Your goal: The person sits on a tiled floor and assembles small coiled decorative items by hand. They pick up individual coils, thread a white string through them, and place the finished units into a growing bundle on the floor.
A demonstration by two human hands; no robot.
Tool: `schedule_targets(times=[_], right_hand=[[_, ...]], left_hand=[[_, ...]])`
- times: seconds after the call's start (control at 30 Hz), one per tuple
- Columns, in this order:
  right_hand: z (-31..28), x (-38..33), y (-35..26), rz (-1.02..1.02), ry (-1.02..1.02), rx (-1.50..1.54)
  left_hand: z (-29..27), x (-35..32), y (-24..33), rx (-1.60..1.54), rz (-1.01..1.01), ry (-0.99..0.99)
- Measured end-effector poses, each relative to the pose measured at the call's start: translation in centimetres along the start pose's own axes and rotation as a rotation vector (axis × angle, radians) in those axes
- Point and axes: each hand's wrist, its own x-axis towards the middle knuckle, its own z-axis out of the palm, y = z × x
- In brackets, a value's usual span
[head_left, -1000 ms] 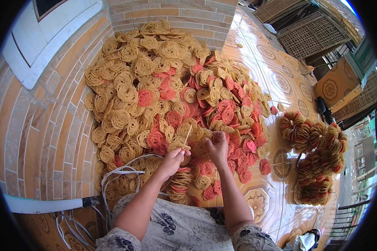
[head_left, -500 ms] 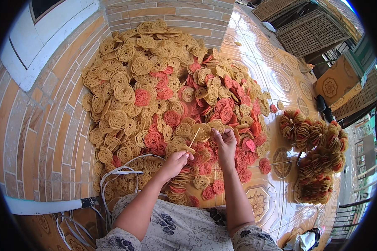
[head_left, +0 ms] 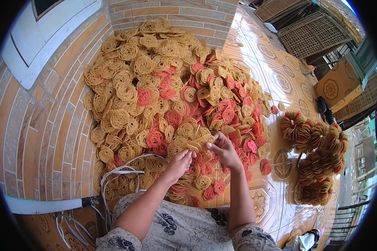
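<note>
Now, left hand [head_left: 180, 165]: its fingers are pinching a slim pale stick [head_left: 197, 131] and a tan disc [head_left: 192, 145].
Right hand [head_left: 227, 153]: its fingers are pinching a second lacy disc [head_left: 205, 139], having just moved inward, so disc and stick are overlapping; threading is unclear.
Pile [head_left: 125, 93]: coiled, brittle-looking tan and red rounds are filling the tiled floor's [head_left: 273, 183] corner.
Bundles [head_left: 318, 138]: ruffled stacks are lying toward the floor's right edge.

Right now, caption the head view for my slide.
Left hand holds a tan disc, right hand close beside it, over a heap of tan and red discs against a brick-patterned wall.
</note>
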Motion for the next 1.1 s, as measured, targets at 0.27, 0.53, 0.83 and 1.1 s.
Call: schedule_targets(times=[0.27, 0.53, 0.83, 1.1], right_hand=[[-0.1, 0.5, 0.8, 0.048, 0.258, 0.064], [0.1, 0.6, 0.9, -0.029, 0.203, -0.005], [2.0, 2.2, 4.7, -0.303, 0.633, -1.377], [0.8, 1.7, 2.4, -0.040, 0.522, -0.635]], left_hand=[[-0.7, -0.1, 0.6, 0.240, 0.074, -0.024], [-0.4, 0.0, 0.2, 0.360, -0.018, -0.039], [-2.1, -0.3, 0.1, 0.345, 0.004, 0.062], [-2.0, 0.0, -0.5, 0.447, 0.043, 0.039]])
